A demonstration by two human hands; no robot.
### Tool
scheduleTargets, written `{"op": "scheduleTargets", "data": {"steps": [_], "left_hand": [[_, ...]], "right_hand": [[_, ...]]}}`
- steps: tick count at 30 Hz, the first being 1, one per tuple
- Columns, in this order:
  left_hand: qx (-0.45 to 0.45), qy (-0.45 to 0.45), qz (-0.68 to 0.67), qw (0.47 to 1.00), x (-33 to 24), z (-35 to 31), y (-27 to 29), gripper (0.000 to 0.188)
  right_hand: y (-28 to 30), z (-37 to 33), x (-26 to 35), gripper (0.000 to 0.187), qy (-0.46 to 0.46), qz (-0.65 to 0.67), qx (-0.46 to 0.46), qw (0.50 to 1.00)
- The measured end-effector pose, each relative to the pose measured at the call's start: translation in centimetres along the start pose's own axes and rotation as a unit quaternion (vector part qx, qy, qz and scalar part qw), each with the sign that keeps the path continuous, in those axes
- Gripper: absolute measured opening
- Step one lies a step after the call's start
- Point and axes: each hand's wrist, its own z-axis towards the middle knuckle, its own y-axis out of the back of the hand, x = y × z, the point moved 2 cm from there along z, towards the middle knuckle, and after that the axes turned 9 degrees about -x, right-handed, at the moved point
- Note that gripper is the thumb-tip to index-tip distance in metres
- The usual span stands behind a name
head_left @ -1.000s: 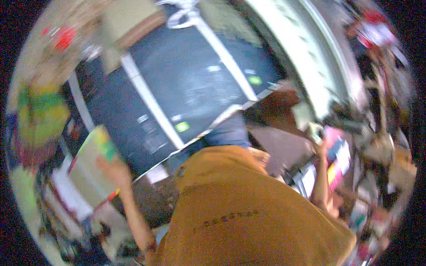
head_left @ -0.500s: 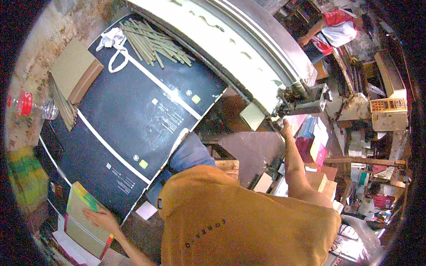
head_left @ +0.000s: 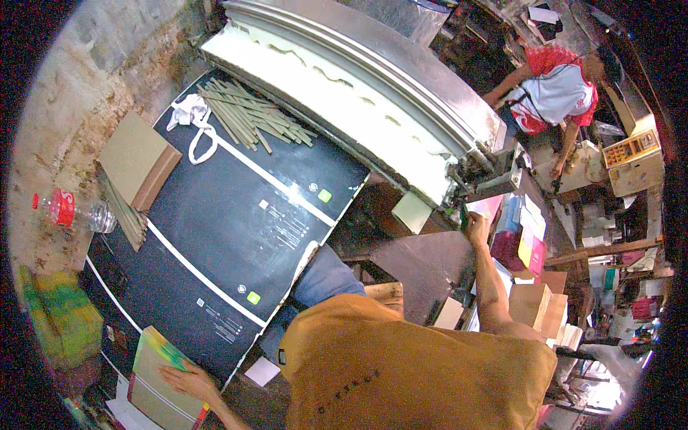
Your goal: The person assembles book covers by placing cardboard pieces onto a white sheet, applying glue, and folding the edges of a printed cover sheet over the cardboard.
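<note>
The left hand [head_left: 185, 378] lies flat, fingers spread wide, on top of a stack of printed card sheets [head_left: 159, 376] with a green and yellow edge, low at the person's left side. Nothing is gripped there; the palm simply presses on the top sheet. Just right of that hand a small white slip of paper [head_left: 262, 371] lies on the dark floor.

The right hand [head_left: 476, 228] is stretched far forward and to the right, up against the lower end of a long grey and cream machine [head_left: 373, 93], beside a small green part. The fingers are curled close there, but whether they hold anything I cannot tell. Just right of this hand stands a bundle of pink, blue and yellow card packs [head_left: 517, 236], and nearer the person's body sit plain brown boxes [head_left: 534, 304].

Between the two hands spreads a large black printed sheet [head_left: 236, 215] with white lines and small green squares, covering the counter [head_left: 387, 208]. On its far end, well beyond the left hand, lie a heap of thin greenish sticks [head_left: 247, 115] and a white cloth [head_left: 190, 111]. Left of those is a brown cardboard slab [head_left: 140, 159], and a clear bottle with a red cap [head_left: 75, 210] lies further left.

Far beyond the right hand another person in a red and white shirt [head_left: 555, 89] bends over a cluttered bench.
</note>
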Motion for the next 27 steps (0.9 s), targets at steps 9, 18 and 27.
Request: {"op": "scheduleTargets", "data": {"steps": [9,18,27], "left_hand": [[0.033,0.021,-0.003,0.999,1.8,-1.1,-3.0,0.073],[-0.055,-0.023,-0.038,0.997,1.5,0.2,-1.3,0.072],[-0.036,0.019,-0.23,0.972,0.6,7.0,9.4,0.074]], "right_hand": [[-1.6,1.3,-4.8,0.013,-0.085,0.121,0.095,0.984],[-6.1,0.4,-6.7,0.01,-0.07,0.152,0.099,0.981],[10.8,16.8,-8.3,0.033,-0.043,-0.123,-0.179,0.975]]}}
